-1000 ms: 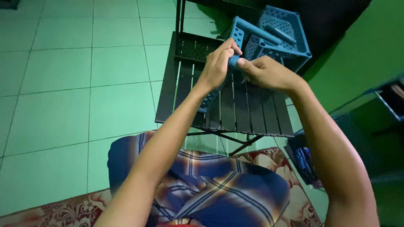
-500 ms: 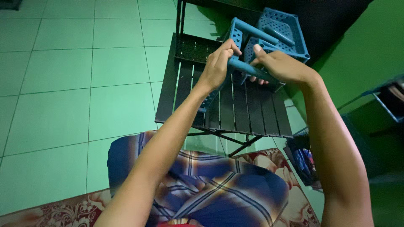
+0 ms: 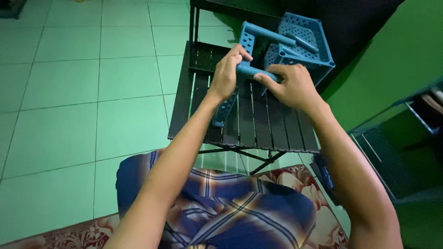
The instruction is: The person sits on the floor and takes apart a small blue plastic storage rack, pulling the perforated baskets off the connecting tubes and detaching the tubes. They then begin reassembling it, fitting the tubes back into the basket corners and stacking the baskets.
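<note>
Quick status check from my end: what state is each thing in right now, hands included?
Left hand: closed in a grip on the blue tube.
Right hand: fingers curled on the same tube.
Blue tube: held above the table, between both hands.
Blue perforated basket: tilted at the table's far edge.
Blue strip: lying flat on the slats.
Black slatted table: unfolded, standing on the tiled floor.

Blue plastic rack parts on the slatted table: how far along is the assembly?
Done: one blue perforated plastic basket stands with a tube in it. In hand: left hand and right hand grip a blue plastic tube between them. Left: a blue plastic strut lies loose on the black slatted table.
</note>
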### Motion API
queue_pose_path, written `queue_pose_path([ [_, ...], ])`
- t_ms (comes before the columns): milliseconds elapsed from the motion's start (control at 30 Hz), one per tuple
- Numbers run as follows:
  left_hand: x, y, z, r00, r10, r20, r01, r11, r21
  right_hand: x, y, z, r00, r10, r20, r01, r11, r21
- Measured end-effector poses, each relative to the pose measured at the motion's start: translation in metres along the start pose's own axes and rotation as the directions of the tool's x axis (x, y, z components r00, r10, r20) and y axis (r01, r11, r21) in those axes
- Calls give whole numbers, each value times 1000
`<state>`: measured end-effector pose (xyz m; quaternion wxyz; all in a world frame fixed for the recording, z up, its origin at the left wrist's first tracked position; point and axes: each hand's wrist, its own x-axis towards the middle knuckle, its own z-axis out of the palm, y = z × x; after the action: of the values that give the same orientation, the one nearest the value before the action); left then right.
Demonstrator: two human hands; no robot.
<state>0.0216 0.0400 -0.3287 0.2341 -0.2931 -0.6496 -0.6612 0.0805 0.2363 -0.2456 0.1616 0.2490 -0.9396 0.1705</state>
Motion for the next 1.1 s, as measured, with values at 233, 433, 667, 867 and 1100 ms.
queue_pose_path([
  [233,1,1,-1,1000,-2,1,2,998,-58,10,2,-11,950,181,254,-234,952,197],
  [433,-2,3,0,999,-42,8,41,999,20,3,-5,-10,986,88,141,-121,961,247],
  [667,-1,-1,1,1000,2,3,-1,998,-62,7,-1,-14,971,110,210,-175,932,318],
  [867,-1,-2,5,1000,-5,15,5,1000,-23,4,3,-13,982,-191,7,182,946,268],
  [1100,-2,0,6,1000,-20,0,20,999,-40,2,1,-12,938,229,259,-292,925,243],
])
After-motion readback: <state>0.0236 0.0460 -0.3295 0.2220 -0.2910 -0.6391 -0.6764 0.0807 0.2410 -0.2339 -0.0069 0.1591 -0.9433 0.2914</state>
